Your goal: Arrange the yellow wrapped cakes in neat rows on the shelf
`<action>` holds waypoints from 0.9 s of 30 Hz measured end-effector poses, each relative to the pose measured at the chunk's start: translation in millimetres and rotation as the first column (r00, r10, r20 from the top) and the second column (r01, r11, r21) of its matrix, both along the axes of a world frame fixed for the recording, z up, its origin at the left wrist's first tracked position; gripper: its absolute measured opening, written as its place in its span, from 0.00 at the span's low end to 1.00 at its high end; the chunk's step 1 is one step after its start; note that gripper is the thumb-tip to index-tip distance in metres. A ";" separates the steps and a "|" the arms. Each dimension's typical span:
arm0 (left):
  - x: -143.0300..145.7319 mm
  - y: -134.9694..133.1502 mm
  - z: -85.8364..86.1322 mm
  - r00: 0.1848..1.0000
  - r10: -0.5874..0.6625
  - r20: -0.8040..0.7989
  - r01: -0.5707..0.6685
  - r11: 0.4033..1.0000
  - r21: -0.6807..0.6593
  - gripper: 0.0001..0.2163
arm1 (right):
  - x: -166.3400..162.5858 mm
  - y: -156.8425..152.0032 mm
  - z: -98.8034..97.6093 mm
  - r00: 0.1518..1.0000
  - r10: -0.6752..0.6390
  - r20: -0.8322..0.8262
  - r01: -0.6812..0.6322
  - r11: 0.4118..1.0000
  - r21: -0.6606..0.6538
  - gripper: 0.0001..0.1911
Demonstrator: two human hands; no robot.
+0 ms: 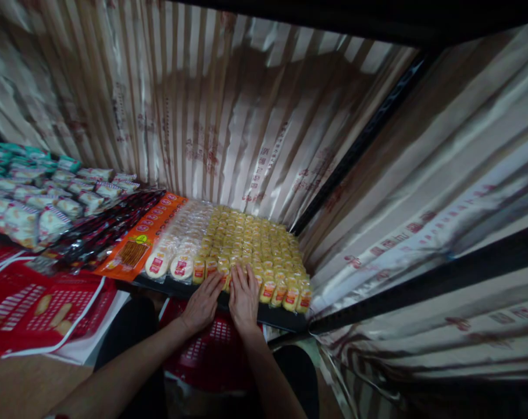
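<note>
Rows of small yellow wrapped cakes (285,256) fill the right part of a low black shelf (285,317). Against their front row, near the middle, my left hand (202,305) rests with its fingers stretched out. Close beside it, my right hand (244,297) also lies on the front cakes, its fingers extended upward. Neither hand is wrapped round anything; the cakes under the fingers are partly hidden. Just left of the yellow rows stand two rows of round white wrapped crackers (157,262).
Left along the shelf are an orange snack packet (135,250), dark slim packets (111,227), white packets (54,221) and green ones (28,152). Red baskets (92,291) stand below in front. Striped plastic sheeting (229,128) covers the back; a black metal post (364,139) rises at the corner.
</note>
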State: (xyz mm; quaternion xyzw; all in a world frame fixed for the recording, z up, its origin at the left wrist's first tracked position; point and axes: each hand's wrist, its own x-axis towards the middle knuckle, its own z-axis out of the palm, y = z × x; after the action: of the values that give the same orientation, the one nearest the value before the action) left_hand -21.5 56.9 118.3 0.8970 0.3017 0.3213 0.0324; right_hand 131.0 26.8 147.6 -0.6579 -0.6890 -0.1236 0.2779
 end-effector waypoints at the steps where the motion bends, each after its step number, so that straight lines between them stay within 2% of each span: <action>1: -1.5 0.1 0.9 1.000 -0.017 -0.008 0.017 1.000 -0.005 0.28 | -1.9 1.2 0.5 1.000 -0.008 0.009 0.008 1.000 -0.008 0.24; 5: -5.3 -1.3 4.6 0.999 -0.037 -0.014 0.036 0.998 -0.047 0.27 | -9.0 6.2 7.8 0.999 -0.020 0.032 0.020 1.000 -0.001 0.25; 9: -7.0 -0.7 8.8 0.999 -0.051 -0.014 0.050 0.996 -0.077 0.22 | -15.2 20.6 19.9 0.995 0.056 0.077 -0.053 0.998 -0.036 0.24; 13: -11.4 3.4 13.4 0.997 -0.073 -0.027 0.070 0.992 -0.103 0.19 | -16.6 33.2 16.4 0.989 0.101 0.108 -0.095 0.994 -0.063 0.25; 19: -20.2 8.0 16.1 0.994 -0.111 -0.020 0.107 0.983 -0.151 0.21 | -22.0 34.5 5.1 0.995 0.071 0.074 -0.074 0.996 0.047 0.27; 23: -30.9 6.0 14.9 0.993 -0.116 -0.002 0.115 0.983 -0.141 0.23 | -39.0 32.7 7.2 0.992 0.126 0.010 -0.126 0.985 0.119 0.28; 25: -41.2 4.0 15.7 0.996 -0.082 0.020 0.084 0.986 -0.145 0.22 | -52.2 28.3 7.3 0.986 0.164 -0.014 -0.161 0.979 0.125 0.28; 27: -54.5 3.5 17.7 0.998 0.036 0.050 -0.026 0.982 -0.187 0.21 | -68.1 21.2 4.9 0.979 0.199 -0.039 -0.194 0.975 0.112 0.29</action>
State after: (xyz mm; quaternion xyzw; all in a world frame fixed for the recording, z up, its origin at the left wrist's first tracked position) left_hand -76.0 60.4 136.0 0.8763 0.3436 0.3160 0.1192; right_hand 62.9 48.1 152.5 -0.5733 -0.7360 -0.1161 0.3409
